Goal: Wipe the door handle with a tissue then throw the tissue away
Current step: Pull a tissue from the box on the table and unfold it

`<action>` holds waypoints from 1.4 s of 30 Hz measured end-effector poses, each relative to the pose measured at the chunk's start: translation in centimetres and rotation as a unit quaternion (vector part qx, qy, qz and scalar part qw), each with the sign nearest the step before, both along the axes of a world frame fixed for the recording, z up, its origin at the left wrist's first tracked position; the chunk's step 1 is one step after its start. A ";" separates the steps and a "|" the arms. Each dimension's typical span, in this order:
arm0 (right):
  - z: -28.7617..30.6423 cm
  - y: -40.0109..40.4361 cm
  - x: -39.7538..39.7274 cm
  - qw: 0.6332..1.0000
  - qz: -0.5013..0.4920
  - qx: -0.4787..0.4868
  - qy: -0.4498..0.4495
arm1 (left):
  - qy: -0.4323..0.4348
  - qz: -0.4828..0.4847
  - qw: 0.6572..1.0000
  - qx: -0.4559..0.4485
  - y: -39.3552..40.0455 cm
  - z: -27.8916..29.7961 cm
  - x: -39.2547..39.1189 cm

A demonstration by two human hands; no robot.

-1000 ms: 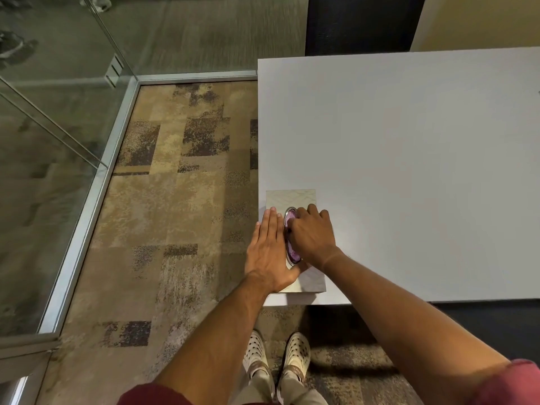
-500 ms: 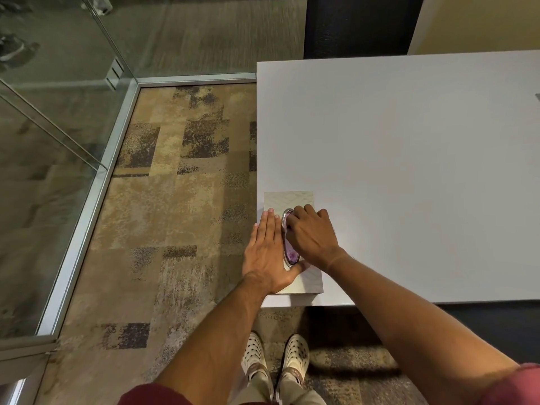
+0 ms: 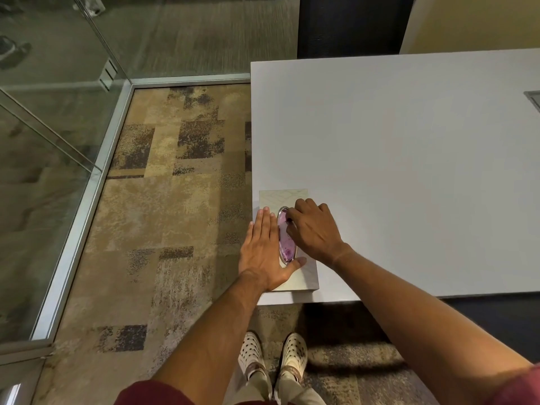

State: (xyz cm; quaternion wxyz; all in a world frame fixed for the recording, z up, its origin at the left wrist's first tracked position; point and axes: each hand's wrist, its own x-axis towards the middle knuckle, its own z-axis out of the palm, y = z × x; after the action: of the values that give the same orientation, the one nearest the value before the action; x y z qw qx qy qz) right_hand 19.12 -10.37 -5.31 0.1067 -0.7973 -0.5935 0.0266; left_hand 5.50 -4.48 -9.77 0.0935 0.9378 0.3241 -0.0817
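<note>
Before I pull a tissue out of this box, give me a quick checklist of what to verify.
1. Tissue box lies flat on the white table: ok.
2. Left hand presses flat on the box top, steadying it: ok.
3. Right hand fingers curl at the oval opening: ok.
4. Tissue actually pinched: cannot tell.
5. Box sits near the table corner: ok, but mind the edge.
6. Door handle and bin in view: not ok.
</note>
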 end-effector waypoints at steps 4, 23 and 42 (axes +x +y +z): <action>0.5 -0.1 0.5 0.999 -0.021 0.029 0.027 | -0.004 0.000 1.000 0.000 -0.1 0.3 -0.1; 6.0 0.6 3.5 0.895 -0.116 0.226 0.367 | -0.066 0.009 0.997 -0.026 1.6 2.9 0.5; 13.9 2.2 3.3 0.902 -0.062 0.294 0.311 | -0.497 0.194 0.761 -0.369 7.2 18.7 6.2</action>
State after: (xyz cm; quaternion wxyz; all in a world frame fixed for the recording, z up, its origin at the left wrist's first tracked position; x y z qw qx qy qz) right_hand 22.42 -8.14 8.55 0.5170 -0.7158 -0.4607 0.0903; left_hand 11.74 2.73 8.91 0.5944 0.6571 0.3516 0.3022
